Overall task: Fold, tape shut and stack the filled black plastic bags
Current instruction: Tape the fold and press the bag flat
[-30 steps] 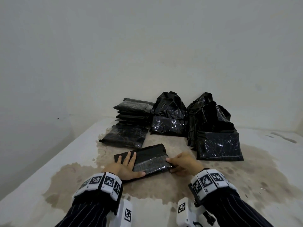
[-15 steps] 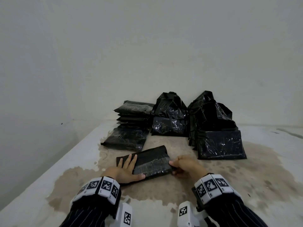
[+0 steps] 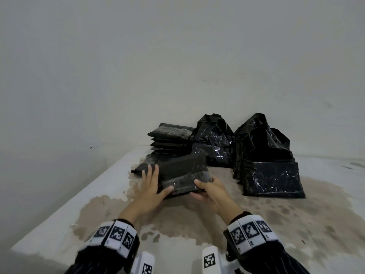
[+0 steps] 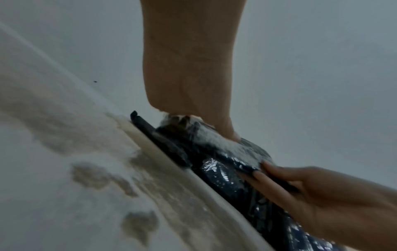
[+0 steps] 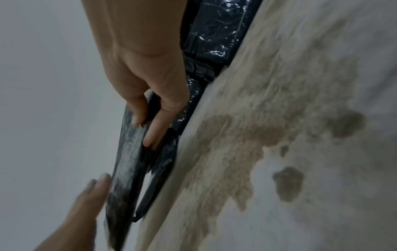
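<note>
A folded black bag (image 3: pixel 183 171) with a clear tape strip along its near edge is held tilted just above the table (image 3: pixel 197 224). My right hand (image 3: pixel 207 189) pinches its right end, thumb on top and fingers beneath (image 5: pixel 154 134). My left hand (image 3: pixel 153 184) lies on its left end with straight fingers and the thumb (image 4: pixel 232 135) on the tape. Behind it at the back left stands a stack of folded bags (image 3: pixel 169 139), with one more flat bag (image 3: pixel 139 169) in front of the stack.
Several upright, unfolded shiny black bags (image 3: pixel 213 147) (image 3: pixel 268 165) stand against the wall at the back centre and right. The white tabletop has a large brown stain (image 3: pixel 296 214). Its left edge (image 3: pixel 79 196) drops off beside the wall.
The folded bag lay on the table under both hands. It is now lifted and carried farther away, towards the flat bag and the stack at the back left.
</note>
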